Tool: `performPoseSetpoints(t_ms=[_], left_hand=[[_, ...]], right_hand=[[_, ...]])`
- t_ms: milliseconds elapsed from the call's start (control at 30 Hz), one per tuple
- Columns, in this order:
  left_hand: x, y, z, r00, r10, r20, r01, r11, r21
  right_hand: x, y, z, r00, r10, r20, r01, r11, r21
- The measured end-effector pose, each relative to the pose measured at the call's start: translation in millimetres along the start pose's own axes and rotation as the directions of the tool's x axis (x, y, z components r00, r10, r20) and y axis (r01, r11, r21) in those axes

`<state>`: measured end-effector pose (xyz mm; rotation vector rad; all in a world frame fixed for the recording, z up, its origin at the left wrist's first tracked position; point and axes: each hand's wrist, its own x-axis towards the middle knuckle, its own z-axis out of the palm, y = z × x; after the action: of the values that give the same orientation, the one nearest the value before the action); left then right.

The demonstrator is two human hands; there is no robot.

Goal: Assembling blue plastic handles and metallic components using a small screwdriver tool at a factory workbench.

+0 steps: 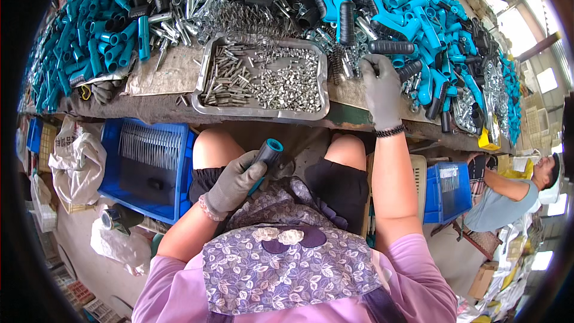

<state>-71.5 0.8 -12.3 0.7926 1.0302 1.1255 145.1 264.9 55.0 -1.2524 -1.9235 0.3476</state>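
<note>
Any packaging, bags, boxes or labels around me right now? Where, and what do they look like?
White plastic bag: crumpled, left of the blue crate.
Blue crate: rectangular, under the bench, left of the knees.
Second blue crate: rectangular, right of the knees.
Cardboard box: brown, lower right floor.

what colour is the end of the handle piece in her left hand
Teal-blue at the open end, on a dark grip, held in the gloved left hand; head view.

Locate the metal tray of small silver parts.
The metal tray sits at the bench's near edge, centre-left in the head view, left of the right hand and above the left hand.
</note>
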Motion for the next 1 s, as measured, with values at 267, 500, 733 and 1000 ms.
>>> performPoseSetpoints(t_ms=[267, 500, 733, 1000], left_hand=[[5.9, 11.1, -7.1, 0.992, 0.059, 0.114, -0.074, 0.989, 0.129], [12.4, 19.4, 8.7, 0.942, 0.323, 0.092, -0.295, 0.665, 0.686], [7.3, 14.5, 15.2, 0.985, 0.135, -0.103, -0.117, 0.979, 0.167], [-28.8, 12.2, -23.8, 0.956, 0.126, -0.266, -0.052, 0.961, 0.270]], right_hand=[[-84.7, -66.5, -40.9, 0.572, -0.645, 0.506, 0.455, 0.763, 0.459], [-83.1, -66.6, -26.5, 0.728, -0.441, 0.525, 0.287, 0.891, 0.351], [91.9, -41.4, 39.0, 0.985, -0.169, 0.021, 0.151, 0.808, -0.570], [15.3, -71.7, -23.7, 0.919, -0.390, 0.049, 0.375, 0.907, 0.191]])
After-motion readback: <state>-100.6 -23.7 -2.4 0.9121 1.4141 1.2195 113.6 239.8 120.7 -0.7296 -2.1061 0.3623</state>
